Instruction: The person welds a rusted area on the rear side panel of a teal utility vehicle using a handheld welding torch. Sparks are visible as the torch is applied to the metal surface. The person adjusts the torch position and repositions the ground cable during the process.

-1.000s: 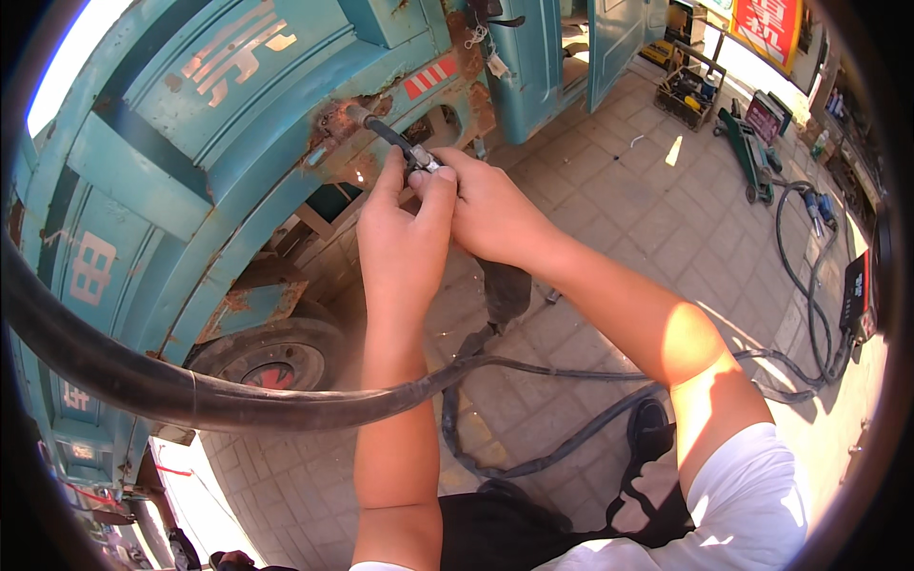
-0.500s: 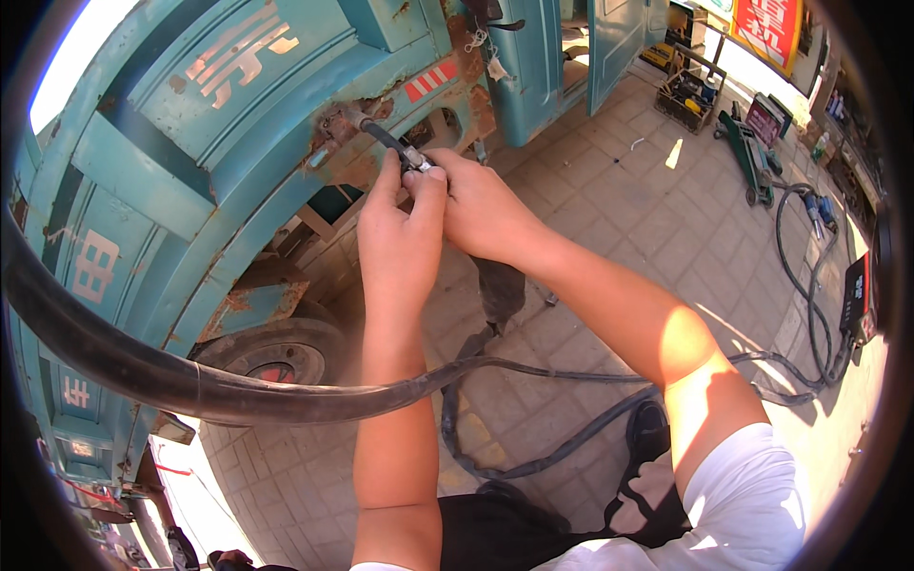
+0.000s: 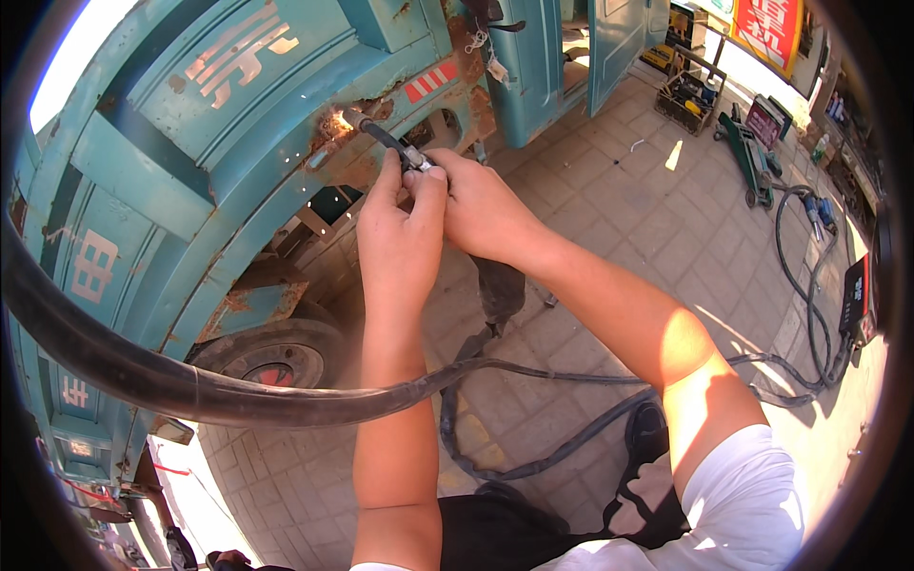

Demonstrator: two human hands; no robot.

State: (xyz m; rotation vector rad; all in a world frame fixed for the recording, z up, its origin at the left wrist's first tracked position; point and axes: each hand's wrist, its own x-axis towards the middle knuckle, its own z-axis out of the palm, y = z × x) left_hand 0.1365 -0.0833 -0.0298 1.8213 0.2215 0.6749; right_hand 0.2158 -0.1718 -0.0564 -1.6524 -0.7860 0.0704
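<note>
A welding torch (image 3: 383, 134) with a black neck and a metal nozzle points up and left at a rusted, torn patch (image 3: 333, 143) in the blue-green truck bed side (image 3: 181, 209). An orange glow (image 3: 336, 123) burns at the nozzle, and small bright sparks fly off around it. My left hand (image 3: 402, 214) is closed round the torch just behind its neck, thumb on top. My right hand (image 3: 476, 202) wraps the torch body from the right, touching the left. The torch's handle hangs below my right hand, partly hidden by it.
A thick black hose (image 3: 219, 392) arches across the front, over my left forearm. Cables run over the paved floor (image 3: 609, 238) to a red and black machine (image 3: 859, 297) at right. A green floor jack (image 3: 747, 157) and a toolbox (image 3: 687, 99) stand far right. A wheel (image 3: 276, 362) sits under the truck.
An orange glow and flying sparks have appeared at the torch nozzle on the rusted patch. My hands and the torch hold nearly the same place.
</note>
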